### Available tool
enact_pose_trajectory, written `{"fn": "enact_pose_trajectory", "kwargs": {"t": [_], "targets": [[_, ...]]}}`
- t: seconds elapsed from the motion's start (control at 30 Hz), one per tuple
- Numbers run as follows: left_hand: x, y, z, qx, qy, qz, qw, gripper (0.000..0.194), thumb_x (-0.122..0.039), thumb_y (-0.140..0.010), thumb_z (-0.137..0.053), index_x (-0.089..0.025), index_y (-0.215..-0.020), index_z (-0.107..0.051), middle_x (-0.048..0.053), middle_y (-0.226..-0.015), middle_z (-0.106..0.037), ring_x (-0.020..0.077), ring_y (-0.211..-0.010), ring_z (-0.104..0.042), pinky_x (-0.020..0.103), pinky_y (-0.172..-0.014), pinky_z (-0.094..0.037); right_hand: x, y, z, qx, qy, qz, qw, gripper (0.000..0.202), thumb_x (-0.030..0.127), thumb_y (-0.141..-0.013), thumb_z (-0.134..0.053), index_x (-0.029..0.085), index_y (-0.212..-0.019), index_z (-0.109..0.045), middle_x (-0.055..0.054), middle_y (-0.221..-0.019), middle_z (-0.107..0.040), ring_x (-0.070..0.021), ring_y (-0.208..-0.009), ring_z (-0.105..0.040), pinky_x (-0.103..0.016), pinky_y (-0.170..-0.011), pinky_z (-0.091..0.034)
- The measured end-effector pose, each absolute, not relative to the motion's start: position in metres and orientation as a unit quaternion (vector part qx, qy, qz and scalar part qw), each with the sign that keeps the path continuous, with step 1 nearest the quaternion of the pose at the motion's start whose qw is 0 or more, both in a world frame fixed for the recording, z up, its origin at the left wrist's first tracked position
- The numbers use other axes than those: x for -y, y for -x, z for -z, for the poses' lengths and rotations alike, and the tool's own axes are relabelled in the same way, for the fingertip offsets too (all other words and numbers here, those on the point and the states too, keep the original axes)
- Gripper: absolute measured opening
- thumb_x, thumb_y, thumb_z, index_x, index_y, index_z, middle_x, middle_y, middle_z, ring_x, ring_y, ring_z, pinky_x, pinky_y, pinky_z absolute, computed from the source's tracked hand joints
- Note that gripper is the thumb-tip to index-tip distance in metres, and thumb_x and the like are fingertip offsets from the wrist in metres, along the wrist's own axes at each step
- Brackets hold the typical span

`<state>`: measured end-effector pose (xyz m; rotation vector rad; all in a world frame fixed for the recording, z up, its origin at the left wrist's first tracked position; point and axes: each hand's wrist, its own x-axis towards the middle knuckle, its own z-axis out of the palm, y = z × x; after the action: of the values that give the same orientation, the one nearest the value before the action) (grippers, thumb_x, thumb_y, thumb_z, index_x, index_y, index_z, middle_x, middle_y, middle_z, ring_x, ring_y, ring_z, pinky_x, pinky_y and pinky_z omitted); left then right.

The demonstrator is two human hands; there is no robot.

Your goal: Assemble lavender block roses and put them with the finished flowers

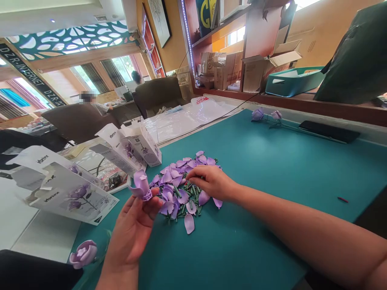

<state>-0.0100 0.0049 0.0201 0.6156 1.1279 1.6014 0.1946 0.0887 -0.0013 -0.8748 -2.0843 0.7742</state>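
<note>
Between the thumb and fingers of my left hand [137, 225] is a partly built purple toy flower [140, 184], held upright with a petal spread to its left. My right hand [211, 181] reaches into a pile of loose purple petals [172, 175] and green stem pieces [193, 193]. Its thumb and forefinger are pinched together at the pile; whatever lies between the tips is too small to make out. One pale petal [189, 224] lies at the near edge of the pile. A fuller purple flower [84, 253] rests to the left of my left forearm.
Opened flower boxes [75, 193] stand at the left, with another box [145, 145] behind the pile. Two finished flowers [258, 114] and a black flat object [328, 131] lie along the far edge of the green mat [272, 169]. A small red piece [342, 199] is at the right.
</note>
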Motion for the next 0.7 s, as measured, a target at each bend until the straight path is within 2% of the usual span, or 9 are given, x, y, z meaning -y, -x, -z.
{"fn": "enact_pose_trajectory", "kwargs": {"t": [0.13,0.27,0.37,0.5,0.6,0.7], "targets": [[-0.006,0.014,-0.021,-0.454,-0.241,-0.69,0.509,0.038,-0.032,-0.043,-0.089,-0.017,-0.074,-0.073,0.001,-0.08,-0.075,0.0112,-0.064,-0.065,0.022,-0.063,-0.059,-0.093,-0.192,0.013,0.866,0.347,-0.187,0.307,0.022,0.015,-0.088,-0.05,0.016,-0.098,-0.07,-0.007,-0.09,-0.068,-0.0183,-0.087,-0.058,-0.03,-0.075,-0.044],[-0.005,0.013,-0.019,-0.44,-0.244,-0.692,0.518,0.037,-0.032,-0.047,-0.088,-0.017,-0.076,-0.072,0.001,-0.081,-0.075,0.0109,-0.064,-0.065,0.023,-0.061,-0.059,-0.089,-0.184,0.023,0.911,0.28,-0.132,0.272,0.028,0.015,-0.09,-0.047,0.016,-0.11,-0.066,-0.009,-0.103,-0.066,-0.0195,-0.092,-0.056,-0.033,-0.083,-0.045],[-0.005,0.013,-0.018,-0.431,-0.248,-0.694,0.52,0.035,-0.032,-0.049,-0.088,-0.017,-0.077,-0.072,0.001,-0.08,-0.074,0.0108,-0.062,-0.065,0.023,-0.059,-0.059,-0.082,-0.177,0.031,0.938,0.233,-0.099,0.236,0.034,0.011,-0.086,-0.049,0.017,-0.117,-0.062,-0.011,-0.115,-0.062,-0.022,-0.102,-0.053,-0.037,-0.09,-0.042],[-0.004,0.012,-0.017,-0.426,-0.252,-0.692,0.525,0.034,-0.032,-0.051,-0.087,-0.017,-0.077,-0.071,0.001,-0.08,-0.074,0.0106,-0.061,-0.064,0.023,-0.058,-0.058,-0.072,-0.171,0.038,0.959,0.205,-0.069,0.185,0.048,0.009,-0.082,-0.052,0.023,-0.128,-0.053,-0.011,-0.13,-0.052,-0.0279,-0.119,-0.043,-0.043,-0.094,-0.04],[-0.003,0.012,-0.016,-0.422,-0.258,-0.686,0.533,0.034,-0.032,-0.053,-0.086,-0.016,-0.079,-0.071,0.002,-0.081,-0.073,0.0099,-0.059,-0.063,0.023,-0.058,-0.058,-0.071,-0.171,0.039,0.966,0.194,-0.06,0.159,0.042,0.012,-0.083,-0.052,0.023,-0.123,-0.056,-0.011,-0.125,-0.055,-0.0282,-0.118,-0.044,-0.044,-0.094,-0.038],[-0.003,0.011,-0.014,-0.421,-0.257,-0.684,0.538,0.031,-0.032,-0.056,-0.085,-0.015,-0.079,-0.071,0.002,-0.082,-0.073,0.01,-0.06,-0.062,0.023,-0.058,-0.057,-0.075,-0.173,0.038,0.963,0.201,-0.076,0.161,0.034,0.012,-0.082,-0.054,0.021,-0.113,-0.063,-0.011,-0.116,-0.06,-0.0248,-0.11,-0.05,-0.04,-0.092,-0.039]]}}
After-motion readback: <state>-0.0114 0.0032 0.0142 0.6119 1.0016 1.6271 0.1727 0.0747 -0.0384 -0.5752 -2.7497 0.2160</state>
